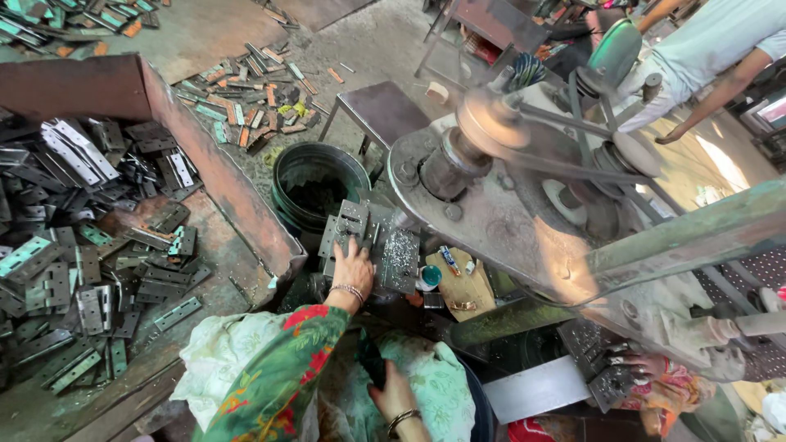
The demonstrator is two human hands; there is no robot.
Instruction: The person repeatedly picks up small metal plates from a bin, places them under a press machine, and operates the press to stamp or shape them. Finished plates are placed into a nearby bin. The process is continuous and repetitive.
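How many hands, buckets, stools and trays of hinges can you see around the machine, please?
Hands of the person, left and right: 2
Black bucket: 1
Metal stool: 1
Rusty tray of hinges: 1
Total: 5
The loose hinges are too many and too piled up to count.

Hinges [82, 245] in tray [237, 196] at left — bucket [315, 188] between it and machine [508, 205].
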